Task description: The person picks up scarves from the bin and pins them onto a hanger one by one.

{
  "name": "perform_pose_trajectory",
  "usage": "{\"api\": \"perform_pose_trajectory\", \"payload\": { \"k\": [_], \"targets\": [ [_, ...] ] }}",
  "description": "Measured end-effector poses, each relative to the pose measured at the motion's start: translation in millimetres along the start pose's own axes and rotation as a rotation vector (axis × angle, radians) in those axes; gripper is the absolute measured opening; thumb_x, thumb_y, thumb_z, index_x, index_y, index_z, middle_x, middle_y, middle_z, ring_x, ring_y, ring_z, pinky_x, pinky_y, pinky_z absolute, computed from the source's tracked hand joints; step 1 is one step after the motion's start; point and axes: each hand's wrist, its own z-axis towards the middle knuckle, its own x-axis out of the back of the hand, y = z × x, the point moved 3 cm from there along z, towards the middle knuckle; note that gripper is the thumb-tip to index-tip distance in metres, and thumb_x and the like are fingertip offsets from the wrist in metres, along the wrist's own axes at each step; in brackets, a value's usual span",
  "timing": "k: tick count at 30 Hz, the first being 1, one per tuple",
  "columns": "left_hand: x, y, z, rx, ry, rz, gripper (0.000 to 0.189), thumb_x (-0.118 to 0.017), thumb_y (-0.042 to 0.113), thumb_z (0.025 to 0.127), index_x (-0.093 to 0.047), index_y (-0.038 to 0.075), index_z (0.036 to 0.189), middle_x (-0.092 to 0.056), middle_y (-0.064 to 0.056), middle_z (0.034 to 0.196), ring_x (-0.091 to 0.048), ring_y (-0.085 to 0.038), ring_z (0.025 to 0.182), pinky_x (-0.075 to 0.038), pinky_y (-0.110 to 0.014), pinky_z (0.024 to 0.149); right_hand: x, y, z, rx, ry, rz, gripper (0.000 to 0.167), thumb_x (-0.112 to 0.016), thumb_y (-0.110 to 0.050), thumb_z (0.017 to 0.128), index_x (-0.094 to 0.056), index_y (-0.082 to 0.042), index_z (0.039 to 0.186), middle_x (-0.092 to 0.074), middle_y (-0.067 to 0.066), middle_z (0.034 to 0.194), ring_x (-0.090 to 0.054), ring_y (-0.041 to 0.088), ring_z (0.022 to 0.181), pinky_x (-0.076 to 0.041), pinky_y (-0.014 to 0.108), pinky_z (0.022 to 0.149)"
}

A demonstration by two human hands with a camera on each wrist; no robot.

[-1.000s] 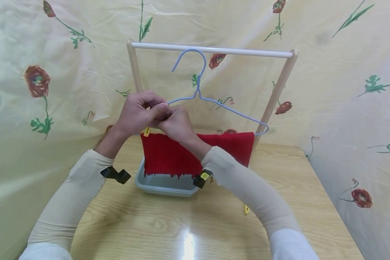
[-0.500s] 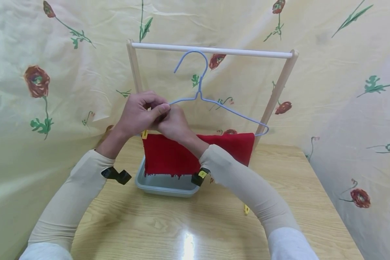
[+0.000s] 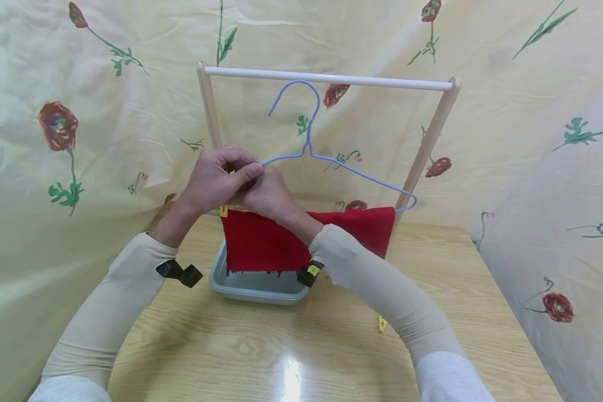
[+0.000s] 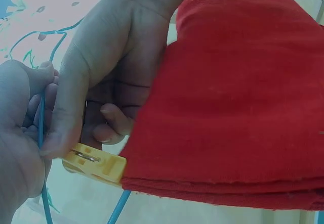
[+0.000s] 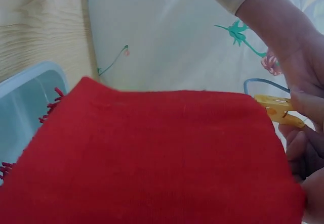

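Observation:
In the head view my left hand (image 3: 216, 173) pinches the left shoulder of a blue wire hanger (image 3: 309, 131). My right hand (image 3: 268, 192) is curled close under it, its fingers partly hidden. A red cloth (image 3: 266, 245) with fringed ends hangs folded over the hanger's lower bar. At the cloth's upper left corner sits a yellow clothespin (image 3: 223, 211). Seen from the left wrist, the right thumb (image 4: 61, 138) lies at the handle end of that clothespin (image 4: 98, 166), fingertips curled behind. The right wrist view shows the clothespin (image 5: 276, 107) biting the cloth's corner (image 5: 243, 100).
A grey-blue basin (image 3: 253, 298) stands on the wooden table (image 3: 221, 346) below the cloth. Behind the hanger rises a wooden rack with a white rod (image 3: 382, 81). Another yellow clothespin (image 3: 381, 322) lies on the table near the right forearm. Flowered fabric (image 3: 130, 123) surrounds the table.
The hanger and cloth have sunk slightly and the hook has shifted a little right. The clothespin has turned more upright. Both hands stay close together, slightly lower.

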Motion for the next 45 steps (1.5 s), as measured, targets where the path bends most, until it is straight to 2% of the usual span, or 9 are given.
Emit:
{"api": "perform_pose_trajectory", "payload": {
  "k": [6, 14, 20, 25, 28, 34, 40, 45],
  "targets": [
    [1.4, 0.1, 0.5, 0.006, -0.004, -0.007, 0.005, -0.076, 0.000, 0.090, -0.079, -0.003, 0.093, -0.068, -0.012, 0.078, -0.055, -0.013, 0.064, -0.046, -0.022, 0.059, 2.3, -1.2, 0.2, 0.015, -0.023, 0.006, 0.039, -0.087, -0.022, 0.083, -0.068, -0.013, 0.115, -0.073, 0.000, 0.094, -0.068, 0.017, 0.085, -0.059, 0.028, 0.073],
    [2.3, 1.4, 0.2, 0.012, -0.041, -0.026, 0.004, -0.076, -0.001, 0.090, -0.078, -0.003, 0.092, -0.066, -0.012, 0.076, -0.054, -0.014, 0.061, -0.046, -0.022, 0.057, 2.3, 0.4, -0.3, 0.086, -0.065, 0.035, 0.034, -0.088, -0.017, 0.082, -0.067, -0.013, 0.108, -0.070, 0.001, 0.085, -0.065, 0.020, 0.073, -0.058, 0.031, 0.067],
    [4.5, 1.6, -0.4, 0.025, -0.051, -0.020, 0.006, -0.075, 0.000, 0.090, -0.078, -0.003, 0.095, -0.068, -0.013, 0.079, -0.055, -0.014, 0.062, -0.046, -0.022, 0.058, 5.8, 0.0, -4.3, 0.060, -0.062, 0.033, 0.037, -0.087, -0.020, 0.083, -0.066, -0.016, 0.112, -0.072, -0.002, 0.090, -0.068, 0.019, 0.077, -0.059, 0.032, 0.070],
    [7.9, -1.9, -0.6, 0.037, -0.042, -0.014, 0.007, -0.075, 0.000, 0.091, -0.078, -0.003, 0.096, -0.070, -0.015, 0.082, -0.055, -0.014, 0.063, -0.045, -0.022, 0.059, 12.5, -1.2, -11.3, -0.009, -0.046, 0.006, 0.040, -0.087, -0.031, 0.083, -0.071, -0.020, 0.118, -0.074, -0.006, 0.099, -0.071, 0.015, 0.088, -0.060, 0.031, 0.074],
    [10.5, -1.5, -0.8, 0.045, -0.032, -0.004, 0.007, -0.075, 0.000, 0.091, -0.078, -0.003, 0.096, -0.070, -0.015, 0.084, -0.054, -0.014, 0.064, -0.044, -0.022, 0.059, 18.1, -2.1, -18.0, -0.031, -0.024, -0.018, 0.046, -0.086, -0.037, 0.083, -0.072, -0.021, 0.124, -0.074, -0.007, 0.106, -0.069, 0.013, 0.094, -0.059, 0.029, 0.077],
    [16.0, -0.6, -0.9, 0.043, -0.020, 0.040, 0.007, -0.075, 0.001, 0.091, -0.079, -0.002, 0.096, -0.070, -0.011, 0.082, -0.050, -0.015, 0.063, -0.041, -0.023, 0.057, 31.7, -6.0, -37.0, 0.050, 0.021, -0.038, 0.049, -0.083, -0.039, 0.086, -0.073, -0.016, 0.128, -0.074, -0.005, 0.116, -0.069, 0.011, 0.096, -0.058, 0.029, 0.082],
    [18.1, -2.6, -0.1, 0.025, -0.026, 0.072, 0.008, -0.076, 0.001, 0.090, -0.079, -0.002, 0.097, -0.065, -0.003, 0.077, -0.047, -0.015, 0.061, -0.038, -0.023, 0.055, 48.8, -12.4, -64.1, 0.109, 0.038, 0.009, 0.046, -0.082, -0.032, 0.088, -0.072, -0.014, 0.128, -0.074, -0.003, 0.119, -0.069, 0.013, 0.096, -0.059, 0.031, 0.084],
    [20.8, -4.5, 0.0, 0.025, -0.027, 0.084, 0.008, -0.076, 0.001, 0.090, -0.078, -0.002, 0.097, -0.065, -0.001, 0.078, -0.048, -0.016, 0.063, -0.039, -0.023, 0.055, 68.8, -14.4, -85.9, 0.185, 0.067, 0.029, 0.042, -0.082, -0.024, 0.088, -0.073, -0.013, 0.127, -0.075, -0.003, 0.116, -0.071, 0.014, 0.094, -0.061, 0.034, 0.082]
  ]
}}
